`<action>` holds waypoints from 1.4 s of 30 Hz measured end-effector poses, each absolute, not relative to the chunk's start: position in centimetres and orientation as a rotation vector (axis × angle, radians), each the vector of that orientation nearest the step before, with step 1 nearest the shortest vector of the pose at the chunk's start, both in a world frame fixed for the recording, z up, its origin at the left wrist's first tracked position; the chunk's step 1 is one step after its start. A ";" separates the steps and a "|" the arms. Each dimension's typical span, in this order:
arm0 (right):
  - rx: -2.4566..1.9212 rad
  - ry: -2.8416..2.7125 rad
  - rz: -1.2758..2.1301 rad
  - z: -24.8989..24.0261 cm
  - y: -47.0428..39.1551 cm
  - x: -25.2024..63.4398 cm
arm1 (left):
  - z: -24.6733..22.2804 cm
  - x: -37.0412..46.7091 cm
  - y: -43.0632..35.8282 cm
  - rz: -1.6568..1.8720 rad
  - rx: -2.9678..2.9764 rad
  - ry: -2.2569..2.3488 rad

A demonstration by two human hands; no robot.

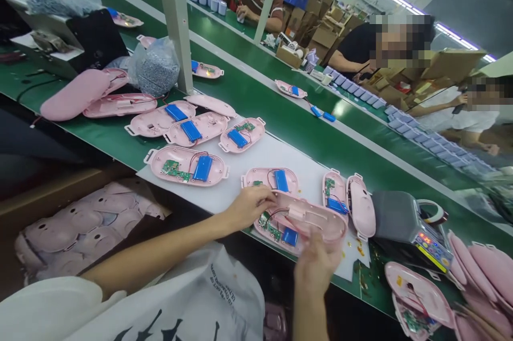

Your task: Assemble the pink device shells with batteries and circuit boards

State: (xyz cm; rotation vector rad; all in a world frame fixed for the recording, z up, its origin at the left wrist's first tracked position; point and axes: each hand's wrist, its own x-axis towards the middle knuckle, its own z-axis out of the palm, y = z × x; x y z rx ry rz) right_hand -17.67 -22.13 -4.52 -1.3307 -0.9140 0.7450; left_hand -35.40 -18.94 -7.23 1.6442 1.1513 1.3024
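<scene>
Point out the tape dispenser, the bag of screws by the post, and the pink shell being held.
tape dispenser (pixel 401 221), head view, on its grey top.
bag of screws (pixel 154 68), head view, on the bag's bulging middle.
pink shell (pixel 320 221), head view, on its raised upper half.

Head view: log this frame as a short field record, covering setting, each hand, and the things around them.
setting: green conveyor bench with a white mat
left hand: fingers on the open pink shell half, near its circuit board
right hand: grips a pink cover half, tilted over that shell
shell contents: green circuit board, blue battery, red wires
nearby: more open pink shells with blue batteries, grey tape dispenser, box of pink covers
others: seated people across the belt
</scene>
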 end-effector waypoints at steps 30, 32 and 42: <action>-1.280 -2.205 0.664 -1.5 -13.5 -17.8 | -7.1 -34.7 -17.9 1.287 0.741 0.979; -1.142 -2.182 0.739 -0.9 -13.2 -17.4 | -7.3 -34.5 -17.9 1.299 0.720 0.981; -1.080 -2.631 0.257 -0.9 -13.6 -17.9 | -7.8 -34.0 -17.6 1.373 0.732 0.989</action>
